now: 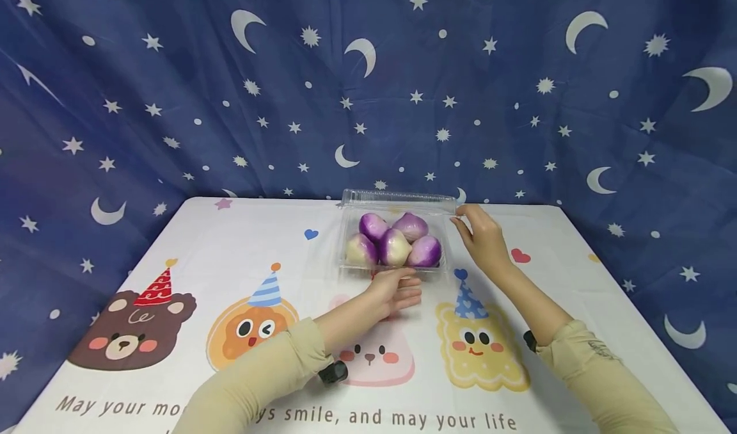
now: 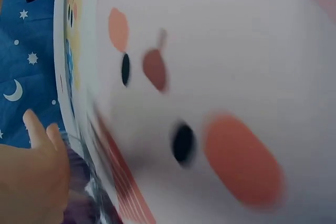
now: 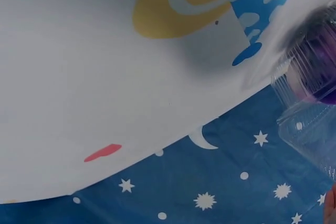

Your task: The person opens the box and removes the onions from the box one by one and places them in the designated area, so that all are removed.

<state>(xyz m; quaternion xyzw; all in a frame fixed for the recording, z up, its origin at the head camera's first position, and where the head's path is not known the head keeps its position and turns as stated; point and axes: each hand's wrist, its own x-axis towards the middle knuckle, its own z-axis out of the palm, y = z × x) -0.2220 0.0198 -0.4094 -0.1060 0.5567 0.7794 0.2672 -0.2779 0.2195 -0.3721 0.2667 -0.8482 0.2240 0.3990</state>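
Note:
A clear plastic clamshell box (image 1: 342,264) sits near the table's back edge, its hinged lid (image 1: 397,200) raised at the back. Inside are several purple-and-white turnips (image 1: 395,247). My right hand (image 1: 483,235) pinches the right corner of the lid between thumb and fingers; in the right wrist view only its fingertips (image 3: 329,208) show, by the lid. My left hand (image 1: 394,291) is at the front of the box with its fingers extended, holding nothing. In the left wrist view that hand (image 2: 34,182) appears beside the blurred box (image 2: 94,182).
The white tablecloth (image 1: 259,242) carries printed cartoon faces and lettering. Right behind the table hangs a blue curtain (image 1: 403,101) with moons and stars. Dark wrist devices (image 1: 334,373) sit at both sleeves.

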